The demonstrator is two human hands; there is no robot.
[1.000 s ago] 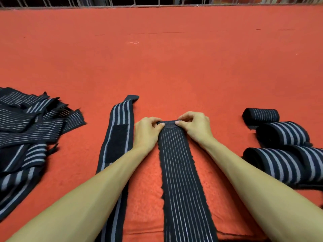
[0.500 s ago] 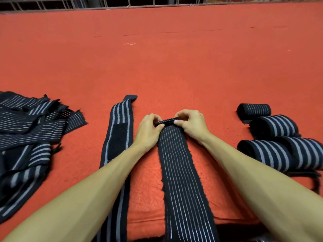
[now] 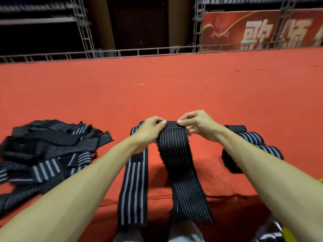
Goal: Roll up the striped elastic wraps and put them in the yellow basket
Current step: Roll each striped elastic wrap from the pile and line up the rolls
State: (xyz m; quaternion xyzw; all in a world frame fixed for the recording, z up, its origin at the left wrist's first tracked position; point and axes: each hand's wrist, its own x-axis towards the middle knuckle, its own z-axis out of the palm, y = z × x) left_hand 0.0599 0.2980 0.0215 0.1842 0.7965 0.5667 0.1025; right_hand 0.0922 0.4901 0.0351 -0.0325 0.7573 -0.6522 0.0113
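A black wrap with thin white stripes [image 3: 176, 154] runs from the red table's front edge up to my hands. My left hand [image 3: 148, 130] and my right hand [image 3: 199, 124] pinch its folded far end and hold it slightly off the cloth. A second flat wrap with broad grey stripes [image 3: 133, 186] lies beside it on the left, partly under my left forearm. Rolled wraps [image 3: 251, 137] sit at the right behind my right forearm. A sliver of yellow [image 3: 321, 181] shows at the right edge; I cannot tell whether it is the basket.
A loose pile of unrolled striped wraps [image 3: 47, 152] covers the table's left side. The red cloth [image 3: 157, 88] stretches far back to a metal railing [image 3: 122, 53]. Both flat wraps hang over the front edge toward my feet.
The view has tilted upward, showing the railing and a red banner. My hands have lifted the folded end of the wrap off the cloth and hold it higher.
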